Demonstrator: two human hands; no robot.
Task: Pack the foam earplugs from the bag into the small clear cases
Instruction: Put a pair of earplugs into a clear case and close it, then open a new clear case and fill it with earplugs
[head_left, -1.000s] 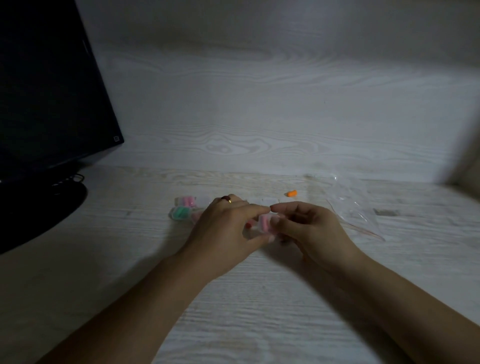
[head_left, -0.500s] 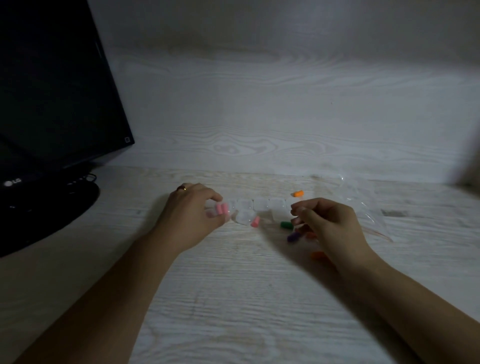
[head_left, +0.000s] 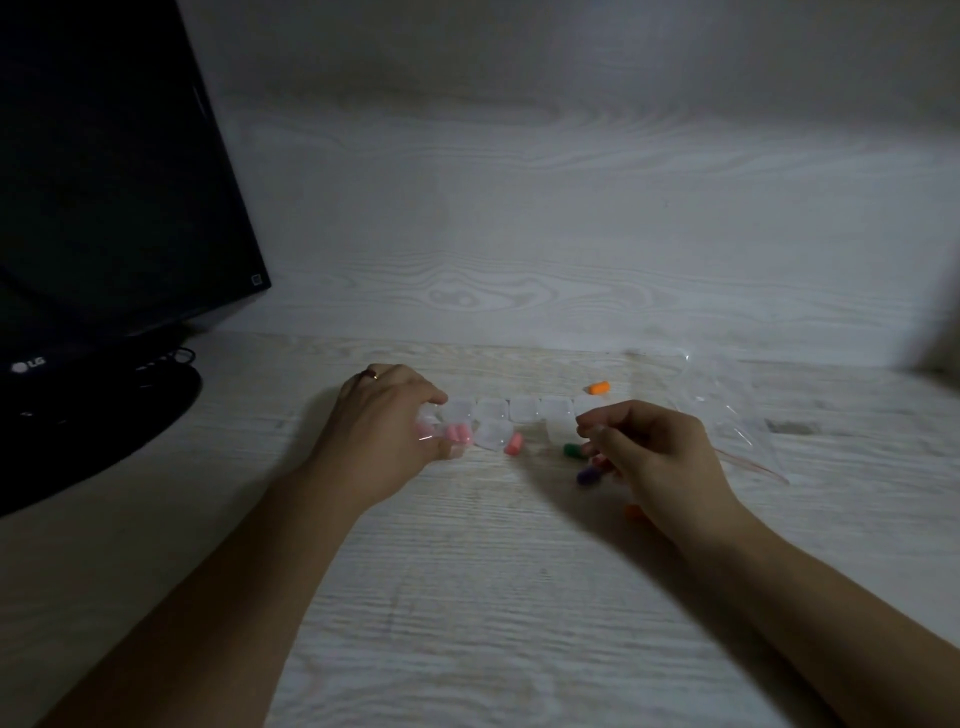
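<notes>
Head view, left hand: the left hand rests on the desk at the left end of the row, its fingers curled round a clear case with pink earplugs inside.
Head view, right hand: the right hand hovers low over the loose plugs, fingers bent inward toward the thumb; whether they pinch anything I cannot tell.
Cases: a row of small clear cases sits side by side between the two hands, with one more just in front of it.
Loose earplugs: a pink earplug lies just beside the front case; a green earplug and a purple earplug lie near the right fingers; an orange earplug lies behind the row; another orange one peeps out under the right wrist.
Bag: the clear bag lies flat on the right, apparently emptied.
Handling: the plugs look light, soft and squashy, likely to roll; a gentle pinch across the middle should do. The cases look light, stiff and slick, likely to skid, so each wants steadying by its side walls.
Surroundings: a dark monitor and its base stand at far left, well apart.
In the way: the neighbouring cases crowd the row; a careless reach could knock them. Dim light blurs case edges.
</notes>
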